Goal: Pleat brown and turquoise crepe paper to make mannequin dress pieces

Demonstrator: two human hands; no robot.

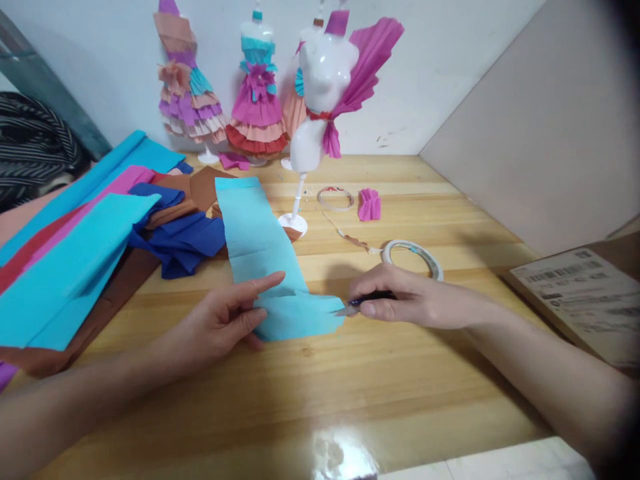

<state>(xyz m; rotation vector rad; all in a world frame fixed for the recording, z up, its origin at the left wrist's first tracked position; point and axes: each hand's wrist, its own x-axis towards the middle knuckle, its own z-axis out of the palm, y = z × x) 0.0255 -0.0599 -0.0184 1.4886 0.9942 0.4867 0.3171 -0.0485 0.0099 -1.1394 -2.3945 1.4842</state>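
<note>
A long strip of light blue crepe paper (265,233) lies on the table, its near end folded over to the right. My left hand (233,317) pinches the left edge of that fold between the thumb and the fingers under it, while the index finger stretches out over the paper. In my right hand (395,297) is a pair of scissors (353,307) with dark handles, mostly covered by my fingers. The blades point left and meet the right end of the folded paper.
White mannequin (323,87) with magenta paper stands behind; dressed mannequins (257,93) line the wall. Coloured crepe paper (80,260) is heaped left. A tape roll (413,257), a thinner ring (336,199) and a pleated pink piece (369,205) lie right, near a cardboard box (575,293).
</note>
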